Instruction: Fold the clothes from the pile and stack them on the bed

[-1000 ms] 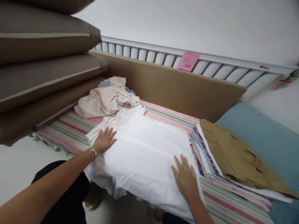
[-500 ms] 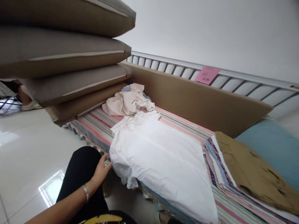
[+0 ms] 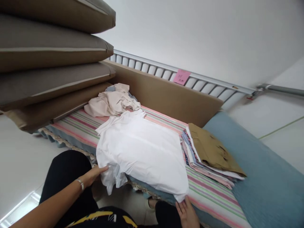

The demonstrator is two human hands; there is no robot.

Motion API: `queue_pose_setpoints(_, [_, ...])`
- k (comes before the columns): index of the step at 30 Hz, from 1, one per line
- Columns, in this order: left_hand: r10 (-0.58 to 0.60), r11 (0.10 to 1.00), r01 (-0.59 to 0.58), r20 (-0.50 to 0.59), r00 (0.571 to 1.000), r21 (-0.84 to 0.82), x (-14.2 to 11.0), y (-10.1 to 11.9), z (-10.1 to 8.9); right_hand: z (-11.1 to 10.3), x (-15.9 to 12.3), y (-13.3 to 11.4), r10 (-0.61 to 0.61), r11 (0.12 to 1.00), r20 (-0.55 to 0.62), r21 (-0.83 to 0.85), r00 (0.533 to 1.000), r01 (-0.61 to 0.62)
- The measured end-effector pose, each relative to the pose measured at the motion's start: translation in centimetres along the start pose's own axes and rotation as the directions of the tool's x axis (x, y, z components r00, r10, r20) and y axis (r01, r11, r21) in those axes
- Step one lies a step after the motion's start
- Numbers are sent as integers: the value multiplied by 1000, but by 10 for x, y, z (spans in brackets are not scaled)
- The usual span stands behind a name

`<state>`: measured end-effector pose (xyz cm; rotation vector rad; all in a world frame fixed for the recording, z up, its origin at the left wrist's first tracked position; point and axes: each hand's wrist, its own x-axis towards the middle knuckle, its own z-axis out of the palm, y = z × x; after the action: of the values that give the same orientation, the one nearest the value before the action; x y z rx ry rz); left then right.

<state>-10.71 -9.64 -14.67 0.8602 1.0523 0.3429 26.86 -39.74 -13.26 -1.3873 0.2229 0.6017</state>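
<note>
Head view. The shirt [image 3: 144, 142] lies across the striped sheet [image 3: 213, 196] of the bed, body spread flat, one sleeve toward the beige heap [image 3: 111, 103], the other end hanging over the near edge in loose folds. We judge that the flat bed carries most of its weight, leaving only the overhang for us to handle.

Our left hand [image 3: 93, 175] is at that overhang, thumb in front and fingers passing behind the cloth; we read this as a pinch, suited to controlling a loose edge. Our right hand [image 3: 186, 210] meets the near right corner with its fingertips; we cannot tell whether they close on it. Hands set well apart at two ends probably help keep the cloth between them straight.

The trousers [image 3: 211, 148] top a neat pile of folded clothes just right of the shirt, presumably within easy reach yet off the spread cloth. The heap is crumpled at the far left, beside the stacked cushions [image 3: 47, 79], likely kept separate from the pile.
</note>
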Motion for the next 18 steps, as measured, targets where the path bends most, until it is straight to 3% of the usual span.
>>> queue_pose_setpoints(7, [52,999,-53,98,994,10,-37,4,5,15,-14,-5,15,975,-105,-220,994,-38])
queue_pose_setpoints(11, [18,997,-2,203,979,-79,-65,19,1,11,-23,-14,85,993,25,-89,996,-82])
queue_pose_setpoints(18, [-26,968,78,215,976,-238,-93,50,3,15,-46,-55,162,982,109,83,981,-171])
